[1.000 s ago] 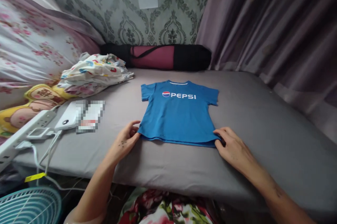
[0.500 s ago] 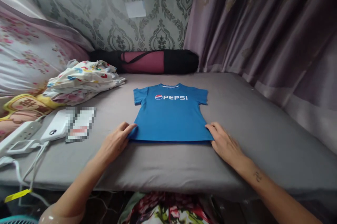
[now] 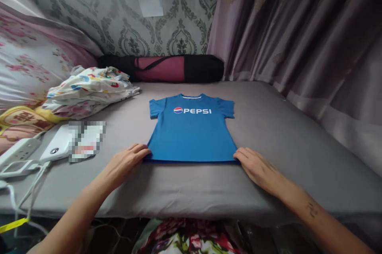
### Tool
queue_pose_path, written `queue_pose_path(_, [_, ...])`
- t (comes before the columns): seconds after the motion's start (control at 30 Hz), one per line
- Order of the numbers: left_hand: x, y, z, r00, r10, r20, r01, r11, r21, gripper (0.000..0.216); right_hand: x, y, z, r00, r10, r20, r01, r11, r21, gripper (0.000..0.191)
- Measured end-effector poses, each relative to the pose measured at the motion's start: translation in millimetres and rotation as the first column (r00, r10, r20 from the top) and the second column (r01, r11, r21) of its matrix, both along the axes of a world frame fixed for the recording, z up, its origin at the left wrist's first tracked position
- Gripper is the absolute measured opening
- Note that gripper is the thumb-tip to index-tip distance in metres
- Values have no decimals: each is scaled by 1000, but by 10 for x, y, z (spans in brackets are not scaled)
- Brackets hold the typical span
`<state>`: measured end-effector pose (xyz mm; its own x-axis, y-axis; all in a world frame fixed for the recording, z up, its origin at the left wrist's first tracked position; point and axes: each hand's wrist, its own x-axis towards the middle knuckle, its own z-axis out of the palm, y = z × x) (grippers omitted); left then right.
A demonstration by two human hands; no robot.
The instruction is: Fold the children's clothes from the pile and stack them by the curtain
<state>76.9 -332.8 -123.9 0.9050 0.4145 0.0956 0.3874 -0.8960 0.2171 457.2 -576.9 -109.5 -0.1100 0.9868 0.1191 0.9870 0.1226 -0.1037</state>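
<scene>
A: What is the big surface?

B: A grey mattress (image 3: 283, 142) fills the middle of the view. A wall with damask wallpaper (image 3: 119, 15) stands behind it, and a heavy mauve curtain (image 3: 298, 27) hangs along its right side. Floral bedding (image 3: 26, 63) is banked up on the left.

A: Any containers?

B: One, a long black bag (image 3: 205, 68) lying against the wall. A rolled pink mat (image 3: 164, 69) shows through its middle.

A: And the shirt?

B: The blue T-shirt (image 3: 191, 134) lies flat and face up in the middle of the mattress. Its collar points toward the wall and its hem is near the front edge. A heap of patterned cloth (image 3: 89, 87) sits well to its left.

A: The hands?

B: The left hand (image 3: 125, 162) lies palm down, fingers straight and close together, tips touching the hem's left corner. The right hand (image 3: 256, 166) lies the same way at the right corner. Neither pinches the cloth.

A: Smaller things?

B: A white power bank (image 3: 56, 148) and a power strip (image 3: 18, 152) lie at the far left edge.
</scene>
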Motion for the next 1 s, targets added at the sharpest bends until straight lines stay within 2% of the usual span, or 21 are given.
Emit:
queue_pose_path(0.17, [-71,-99,58,999,31,-32,-32,999,-24,28,39,-98,42,995,-34,-90,26,996,-86,25])
queue_pose_path(0.27, [-67,-90,148,998,44,-46,-46,998,-42,25,99,-86,177,988,-47,-144,15,976,-217,23])
queue_pose_path(0.37, [152,-10,245,993,109,-53,-111,993,-41,29,104,106,377,977,-85,-194,18,946,-323,24])
queue_pose_path(0.43, [459,50,261,990,141,-9,-141,990,-20,32,36,356,437,969,-106,-223,41,959,-279,26])
queue_pose_path(0.5, [856,90,203,990,112,91,-112,994,-4,33,-90,668,373,966,-85,-243,48,987,-153,33])
queue_pose_path(0.57, [1265,102,72,986,54,158,-54,999,-7,35,-242,978,195,968,-51,-246,45,999,-30,40])
queue_pose_path(0.63, [1600,96,-99,991,25,128,-27,1000,10,39,-369,1222,-29,982,-21,-190,14,999,-39,47])
queue_pose_path(0.7, [1798,94,-257,995,82,53,-83,996,17,48,-431,1365,-216,987,-21,-159,8,997,-82,54])
queue_pose_path(0.8, [1813,151,-400,982,188,-16,-188,982,30,59,-379,1402,-345,986,-87,-145,71,991,-113,56])
queue_pose_path(1.0, [1367,446,-449,913,406,-41,-401,911,98,68,-16,1269,-410,950,-303,-76,294,949,-116,60])
